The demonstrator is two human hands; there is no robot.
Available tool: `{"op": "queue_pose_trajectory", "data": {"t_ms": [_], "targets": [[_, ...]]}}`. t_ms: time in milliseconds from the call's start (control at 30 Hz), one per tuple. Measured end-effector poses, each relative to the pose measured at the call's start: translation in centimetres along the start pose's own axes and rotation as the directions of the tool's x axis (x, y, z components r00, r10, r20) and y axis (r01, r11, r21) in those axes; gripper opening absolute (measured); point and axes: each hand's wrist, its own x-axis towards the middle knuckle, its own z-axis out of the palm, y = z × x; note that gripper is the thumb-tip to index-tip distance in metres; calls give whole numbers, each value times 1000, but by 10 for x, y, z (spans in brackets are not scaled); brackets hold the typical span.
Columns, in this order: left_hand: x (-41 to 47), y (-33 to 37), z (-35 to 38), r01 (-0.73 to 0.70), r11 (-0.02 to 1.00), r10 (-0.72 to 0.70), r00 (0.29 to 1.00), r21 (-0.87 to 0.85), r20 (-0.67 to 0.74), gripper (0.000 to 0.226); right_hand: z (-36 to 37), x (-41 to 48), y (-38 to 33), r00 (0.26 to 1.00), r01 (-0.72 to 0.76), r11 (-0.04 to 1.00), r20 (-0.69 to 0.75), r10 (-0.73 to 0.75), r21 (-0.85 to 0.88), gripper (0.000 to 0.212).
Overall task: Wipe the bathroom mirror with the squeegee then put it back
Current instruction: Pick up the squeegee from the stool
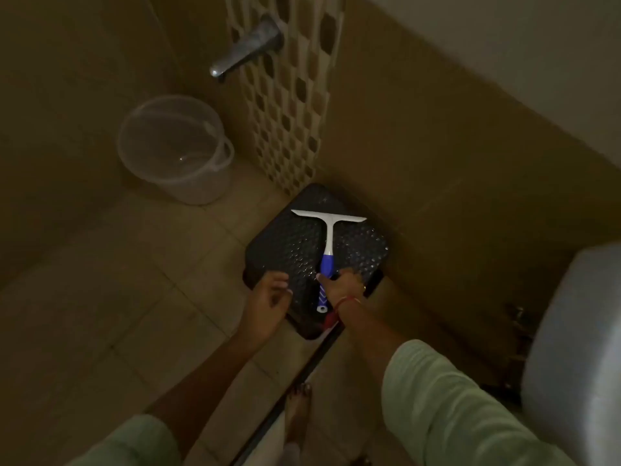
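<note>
— Where is the squeegee (329,235) lying?
— Flat on the black stool (285,243), blade toward the wall. The right hand (344,285) is gripping its blue handle; the left hand (268,297) is hovering just beside, fingers loosely curled, holding nothing.
— Around it?
— A clear bucket (174,149) is standing on the tiled floor (134,297), near a wall tap (248,48).

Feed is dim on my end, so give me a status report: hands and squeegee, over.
Right hand grips squeegee by its blue handle. Left hand open, holding nothing. Squeegee lies flat on dark stool. Nothing blocking it.
</note>
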Motion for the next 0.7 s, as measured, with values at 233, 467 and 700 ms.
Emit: {"op": "queue_pose_trajectory", "data": {"t_ms": [233, 467, 700], "targets": [[-39, -36, 0, 110, 994, -109, 994, 30, -18, 32, 17, 10, -5, 996, -76, 997, -44, 76, 7, 39], [-70, -24, -4, 131, 988, -132, 991, 81, 2, 41, -6, -34, -5, 993, -114, 877, 23, 117, 467, 34], [-103, 28, -6, 79, 995, -83, 995, 63, 60, 25, -70, -136, 5, 997, 33, 789, -70, 13, 613, 19]]}}
